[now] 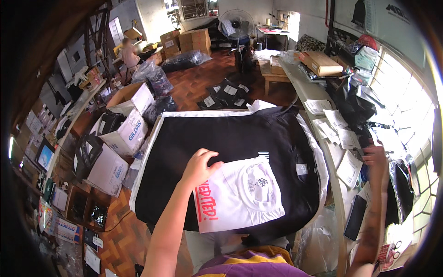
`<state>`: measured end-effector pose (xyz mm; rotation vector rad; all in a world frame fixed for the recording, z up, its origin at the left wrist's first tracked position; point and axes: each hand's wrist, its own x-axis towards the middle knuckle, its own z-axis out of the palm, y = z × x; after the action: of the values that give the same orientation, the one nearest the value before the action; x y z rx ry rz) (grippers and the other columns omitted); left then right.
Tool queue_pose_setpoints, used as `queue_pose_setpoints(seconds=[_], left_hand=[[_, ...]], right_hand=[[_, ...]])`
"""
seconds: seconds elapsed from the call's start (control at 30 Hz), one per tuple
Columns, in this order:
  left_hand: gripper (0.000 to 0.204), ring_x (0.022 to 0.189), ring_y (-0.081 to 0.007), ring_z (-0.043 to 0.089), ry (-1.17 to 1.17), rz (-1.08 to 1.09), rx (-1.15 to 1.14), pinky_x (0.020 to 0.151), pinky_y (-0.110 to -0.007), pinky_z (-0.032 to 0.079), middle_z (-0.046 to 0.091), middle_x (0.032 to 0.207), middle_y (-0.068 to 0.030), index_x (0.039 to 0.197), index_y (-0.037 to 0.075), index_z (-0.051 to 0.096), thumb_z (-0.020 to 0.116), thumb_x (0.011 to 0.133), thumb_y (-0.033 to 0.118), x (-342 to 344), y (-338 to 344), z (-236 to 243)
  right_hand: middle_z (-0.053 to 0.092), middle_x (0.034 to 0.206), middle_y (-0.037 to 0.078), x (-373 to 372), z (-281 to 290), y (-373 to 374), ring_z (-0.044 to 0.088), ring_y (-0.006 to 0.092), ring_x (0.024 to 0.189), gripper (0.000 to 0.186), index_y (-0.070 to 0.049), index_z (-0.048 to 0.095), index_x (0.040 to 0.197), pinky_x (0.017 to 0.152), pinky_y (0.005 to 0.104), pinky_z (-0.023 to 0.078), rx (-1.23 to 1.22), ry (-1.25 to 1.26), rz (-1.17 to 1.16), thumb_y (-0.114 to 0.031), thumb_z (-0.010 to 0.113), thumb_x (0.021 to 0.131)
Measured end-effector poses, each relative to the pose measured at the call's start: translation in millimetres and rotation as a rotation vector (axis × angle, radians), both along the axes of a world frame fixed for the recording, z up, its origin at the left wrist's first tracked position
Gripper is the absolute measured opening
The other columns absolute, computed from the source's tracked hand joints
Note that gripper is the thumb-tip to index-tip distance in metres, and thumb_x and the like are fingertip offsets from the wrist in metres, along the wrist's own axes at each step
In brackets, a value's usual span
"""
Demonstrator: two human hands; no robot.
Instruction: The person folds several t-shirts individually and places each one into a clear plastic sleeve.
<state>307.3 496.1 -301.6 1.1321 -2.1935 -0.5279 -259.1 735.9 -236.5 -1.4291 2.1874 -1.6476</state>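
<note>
Black garment (240, 138) spread flat over the white-edged board (152, 138), filling centre frame. On it, lower centre, 1 folded white T-shirt (244, 194) with red print along its left edge. Left hand (199, 166) rests on the shirt's upper left corner, fingers curled down on the cloth, gripping nothing. Right hand (376, 159), right of frame, is blurred over the paper slips (341, 138) on the long side table (309, 87); grip cannot be told, possibly touching 1 slip.

White cardboard boxes (121, 138) w/ blue print, floor left; brown cartons (194, 40) at back; black poly mailers (226, 94) w/ white labels; lit screen (44, 157) far left.
</note>
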Motion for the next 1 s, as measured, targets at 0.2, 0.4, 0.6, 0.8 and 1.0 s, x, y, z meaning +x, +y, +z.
queue_pose_setpoints(seconds=[0.2,0.4,0.6,0.8,1.0], left_hand=[[0.067,0.106,-0.0292,0.065,-0.283,-0.3,0.263,0.092,-0.038,0.051,0.065,0.116,-0.0165,0.116,0.004,0.067,0.083,0.071,0.051,-91,-35,-7],[0.061,0.099,-0.0205,0.067,-0.379,-0.505,0.686,0.087,-0.033,0.05,0.072,0.107,-0.0115,0.114,0.002,0.069,0.086,0.07,0.042,-94,-48,22],[0.048,0.09,-0.0142,0.065,0.084,-0.312,0.727,0.085,-0.031,0.051,0.07,0.104,-0.0068,0.115,0.001,0.067,0.083,0.078,0.027,-10,-37,79],[0.053,0.097,-0.021,0.067,0.769,0.361,0.295,0.091,-0.032,0.052,0.067,0.112,-0.0112,0.127,0.0,0.057,0.074,0.077,0.002,148,32,166],[0.037,0.105,-0.0254,0.063,0.087,0.407,-0.405,0.096,-0.036,0.046,0.066,0.116,-0.0134,0.12,0.0,0.061,0.071,0.087,0.013,139,53,150]], right_hand=[[0.064,0.107,0.009,-166,-5,270,0.064,0.0151,0.085,0.035,-0.011,0.056,0.132,0.072,0.0262,0.052,0.381,0.049,-0.928,-0.017,0.048,0.098],[0.065,0.108,0.008,-128,-73,367,0.064,0.0155,0.088,0.035,-0.011,0.056,0.132,0.075,0.0271,0.051,0.572,-0.198,-1.069,-0.018,0.05,0.098],[0.065,0.109,0.007,-94,-103,407,0.064,0.0159,0.09,0.035,-0.01,0.057,0.132,0.077,0.028,0.051,0.569,-0.291,-1.112,-0.019,0.051,0.098],[0.066,0.11,0.006,-97,-114,413,0.064,0.0163,0.093,0.036,-0.01,0.057,0.131,0.08,0.0289,0.05,0.546,-0.295,-1.092,-0.02,0.053,0.097],[0.066,0.112,0.006,-109,-93,417,0.064,0.0167,0.095,0.036,-0.01,0.058,0.131,0.082,0.0297,0.05,0.51,-0.242,-1.154,-0.021,0.054,0.097]])
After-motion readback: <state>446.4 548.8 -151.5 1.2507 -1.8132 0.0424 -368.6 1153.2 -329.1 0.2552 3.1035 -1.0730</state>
